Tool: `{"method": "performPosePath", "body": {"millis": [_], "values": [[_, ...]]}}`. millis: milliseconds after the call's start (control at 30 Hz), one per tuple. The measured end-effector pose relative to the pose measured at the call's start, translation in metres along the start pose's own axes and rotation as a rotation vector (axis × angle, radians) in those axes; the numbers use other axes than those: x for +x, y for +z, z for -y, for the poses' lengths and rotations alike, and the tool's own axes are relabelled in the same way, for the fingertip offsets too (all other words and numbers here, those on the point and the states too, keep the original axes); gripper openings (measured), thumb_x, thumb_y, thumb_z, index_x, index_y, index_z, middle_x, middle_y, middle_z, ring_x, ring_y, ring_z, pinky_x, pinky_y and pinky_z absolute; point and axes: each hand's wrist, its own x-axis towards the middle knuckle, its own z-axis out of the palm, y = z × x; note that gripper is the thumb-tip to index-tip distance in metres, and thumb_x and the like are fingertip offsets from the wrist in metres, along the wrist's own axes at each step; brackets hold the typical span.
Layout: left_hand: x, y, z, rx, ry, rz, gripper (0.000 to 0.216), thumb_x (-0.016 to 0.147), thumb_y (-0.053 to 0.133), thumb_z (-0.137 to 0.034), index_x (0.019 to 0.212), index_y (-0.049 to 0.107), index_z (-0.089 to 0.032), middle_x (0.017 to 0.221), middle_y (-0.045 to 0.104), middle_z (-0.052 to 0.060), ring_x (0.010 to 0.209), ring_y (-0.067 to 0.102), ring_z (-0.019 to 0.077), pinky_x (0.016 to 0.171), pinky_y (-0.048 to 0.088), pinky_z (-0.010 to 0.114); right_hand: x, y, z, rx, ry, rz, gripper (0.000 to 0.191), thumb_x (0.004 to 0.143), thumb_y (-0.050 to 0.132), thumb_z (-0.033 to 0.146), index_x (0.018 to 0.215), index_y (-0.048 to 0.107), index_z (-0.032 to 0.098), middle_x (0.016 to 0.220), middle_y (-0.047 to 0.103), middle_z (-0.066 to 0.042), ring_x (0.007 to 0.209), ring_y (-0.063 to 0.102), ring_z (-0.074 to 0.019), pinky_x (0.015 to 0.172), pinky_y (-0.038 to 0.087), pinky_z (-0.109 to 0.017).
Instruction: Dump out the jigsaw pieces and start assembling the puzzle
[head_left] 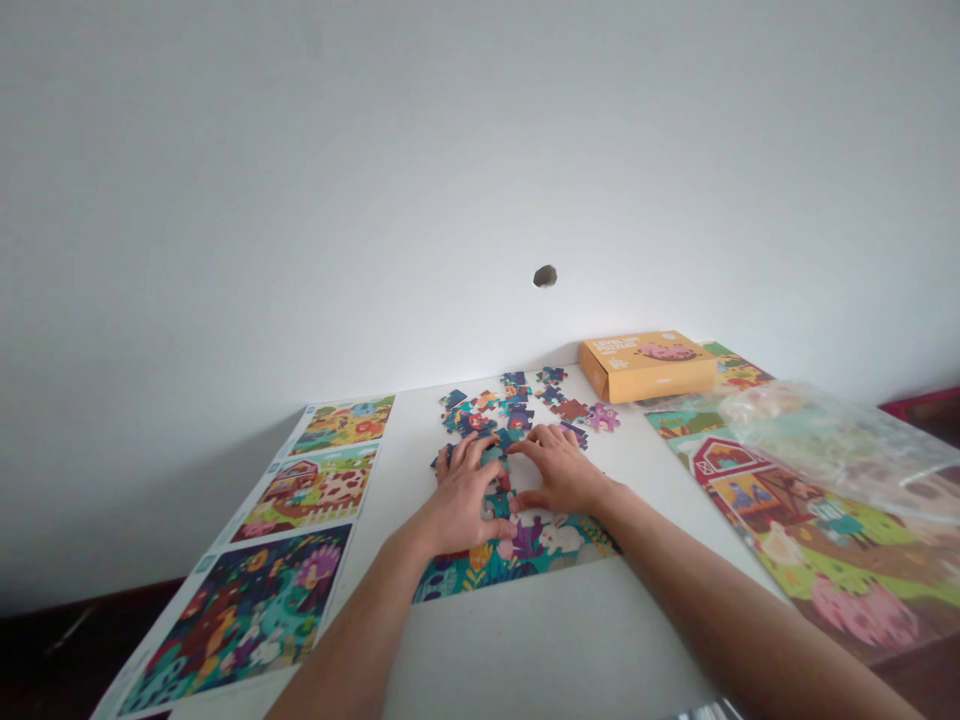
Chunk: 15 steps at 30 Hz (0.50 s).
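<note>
A partly joined jigsaw puzzle point(555, 538) lies on the white table, its front rows showing a white rabbit and plants on teal. My left hand point(465, 500) rests over the left part of it, fingers spread and bent down onto the pieces. On the other side, my right hand point(564, 475) touches the puzzle with fingertips and thumb apart. A bare patch of table shows between thumb and index finger. Both palms hide some of the joined pieces. Just beyond my fingers lie several loose puzzle pieces point(519, 415), mostly dark blue, with a purple piece point(603, 417) at the right.
A yellow puzzle box point(652, 368) stands at the back right against the white wall point(375, 200). To the left lies a picture sheet point(255, 610) with several scenes. A farm puzzle point(817, 540) lies at the right, partly under a clear plastic bag point(840, 440).
</note>
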Motion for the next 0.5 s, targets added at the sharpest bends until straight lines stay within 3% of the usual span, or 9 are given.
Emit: {"method": "performPosePath", "body": {"millis": [200,400,500], "values": [[0.003,0.007,0.002,-0.021,-0.07,-0.083,0.029,0.066,0.08,-0.044,0.088,0.068,-0.029,0.147,0.037,0.005,0.14,0.019,0.0396,0.109,0.017,0.066,-0.001,-0.006,-0.002,-0.061,0.099,-0.072,0.071,0.07,0.071,0.065,0.128,0.055,0.026,0.115,0.051,-0.012,0.109,0.044,-0.0315,0.093,0.033,-0.046],[0.008,0.013,0.001,-0.023,-0.128,-0.208,0.005,0.072,0.074,-0.025,0.076,0.072,-0.028,0.14,0.048,0.001,0.138,0.025,0.0377,0.108,0.022,0.063,0.001,0.003,0.025,-0.012,-0.026,-0.086,0.106,0.058,0.069,0.078,0.143,0.038,0.022,0.12,0.047,-0.015,0.107,0.046,-0.0327,0.094,0.033,-0.048],[0.009,0.013,0.001,-0.017,-0.148,-0.217,0.006,0.074,0.07,-0.022,0.072,0.073,-0.028,0.14,0.049,0.0,0.137,0.025,0.0373,0.108,0.022,0.062,0.006,0.011,0.03,-0.031,0.023,-0.096,0.104,0.06,0.068,0.077,0.142,0.038,0.022,0.119,0.048,-0.015,0.107,0.046,-0.0327,0.093,0.033,-0.048]]}}
